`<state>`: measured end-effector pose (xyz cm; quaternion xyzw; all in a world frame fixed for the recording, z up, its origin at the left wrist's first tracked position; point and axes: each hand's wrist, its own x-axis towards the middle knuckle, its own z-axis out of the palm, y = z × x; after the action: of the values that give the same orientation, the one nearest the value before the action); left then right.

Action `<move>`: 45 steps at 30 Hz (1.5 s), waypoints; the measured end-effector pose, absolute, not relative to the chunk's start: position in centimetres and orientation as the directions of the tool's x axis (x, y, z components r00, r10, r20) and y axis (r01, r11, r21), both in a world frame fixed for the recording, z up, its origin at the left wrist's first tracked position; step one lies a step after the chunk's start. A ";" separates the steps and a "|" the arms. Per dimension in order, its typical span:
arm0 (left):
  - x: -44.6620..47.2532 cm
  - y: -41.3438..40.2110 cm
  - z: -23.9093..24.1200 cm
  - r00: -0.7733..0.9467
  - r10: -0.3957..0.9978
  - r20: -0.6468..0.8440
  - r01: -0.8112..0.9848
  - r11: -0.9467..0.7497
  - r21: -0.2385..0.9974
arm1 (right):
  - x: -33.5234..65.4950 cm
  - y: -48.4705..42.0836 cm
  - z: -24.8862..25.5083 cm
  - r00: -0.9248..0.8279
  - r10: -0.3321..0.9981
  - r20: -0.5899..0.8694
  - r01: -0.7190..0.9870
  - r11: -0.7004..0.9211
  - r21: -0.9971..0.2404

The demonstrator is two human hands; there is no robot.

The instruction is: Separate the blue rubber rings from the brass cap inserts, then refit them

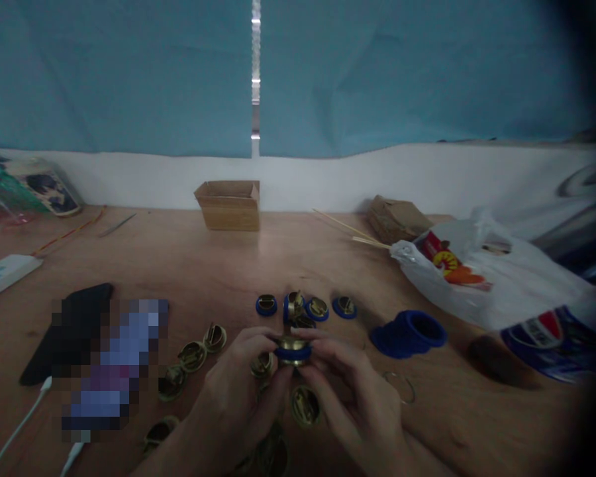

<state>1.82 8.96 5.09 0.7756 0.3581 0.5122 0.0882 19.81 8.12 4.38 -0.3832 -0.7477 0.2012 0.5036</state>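
Between the fingertips of both hands is a round brass-coloured piece with a blue ring (293, 354) around its middle, held edge-on above the table. My left hand (241, 381) pinches it from the left, my right hand (355, 384) from the right. Just beyond stand several brass pieces seated in blue rings, one of them a pin-backed brooch (345, 306). Bare brass brooches lie to the left and under my hands, such as one brooch (192, 356) with its pin side up. A stack of blue rings (410, 333) leans over on the right.
A phone (119, 364) and a black slab (72, 338) with white cables lie left. A small cardboard box (231, 207) stands by the wall. On the right are a white plastic bag (516, 271), a Pepsi can (556, 341), a brown package (397, 218) and thin sticks (350, 228).
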 end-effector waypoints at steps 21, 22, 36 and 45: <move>2.0 8.4 5.5 0.145 0.664 0.734 0.571 -0.662 0.486 | 19.4 8.2 5.0 -0.231 0.790 0.567 0.363 0.611 -0.703; 2.0 8.4 5.5 0.148 0.665 0.732 0.571 -0.662 0.486 | 19.4 8.3 5.0 -0.234 0.786 0.572 0.364 0.617 -0.698; 1.7 8.4 5.7 0.205 0.678 0.706 0.526 -0.684 0.505 | 19.4 8.4 6.0 -0.291 0.739 0.608 0.316 0.674 -0.668; 1.5 8.5 4.9 0.244 0.669 0.702 0.500 -0.707 0.500 | 19.4 8.3 6.7 -0.215 0.877 0.429 0.089 0.455 -0.886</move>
<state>1.49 8.55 4.86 0.7839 0.3729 0.4888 0.0862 19.37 8.28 6.74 -0.3557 -0.6792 0.3823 0.5159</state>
